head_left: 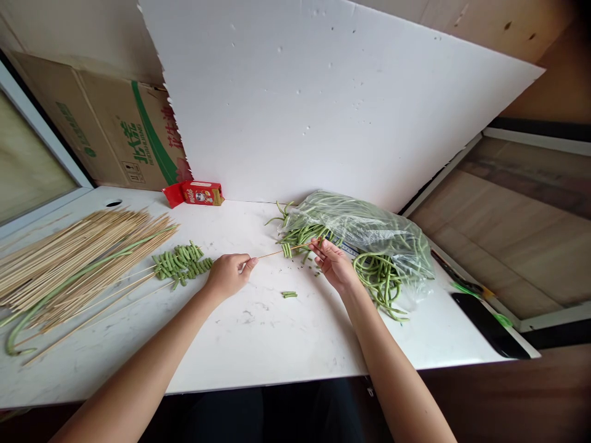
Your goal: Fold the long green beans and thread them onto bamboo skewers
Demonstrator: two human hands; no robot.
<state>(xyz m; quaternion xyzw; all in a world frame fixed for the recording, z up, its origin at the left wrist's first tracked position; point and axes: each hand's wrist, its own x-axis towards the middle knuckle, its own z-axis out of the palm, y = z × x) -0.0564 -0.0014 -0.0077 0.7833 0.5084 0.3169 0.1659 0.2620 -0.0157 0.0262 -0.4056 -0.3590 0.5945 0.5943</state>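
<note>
My left hand (pixel 231 275) pinches one end of a thin bamboo skewer (pixel 269 254). A few short green bean pieces (pixel 287 250) are threaded on it, nearer its far end. My right hand (pixel 333 263) has its fingers closed around that far end; whether a bean piece is also between them I cannot tell. Cut bean pieces (pixel 290 295) lie on the table below the skewer. Left of my left hand lie skewers full of bean pieces (pixel 182 264). Beyond my right hand, long green beans (pixel 381 280) spill beside a clear plastic bag (pixel 364 218) of more beans.
A large pile of bare skewers (pixel 87 252) covers the table's left side, with one long bean (pixel 87 269) across it. A red box (pixel 203 193) stands at the back, before a white board (pixel 323 104). A black phone (pixel 489 323) and scissors (pixel 457 274) lie at the right edge.
</note>
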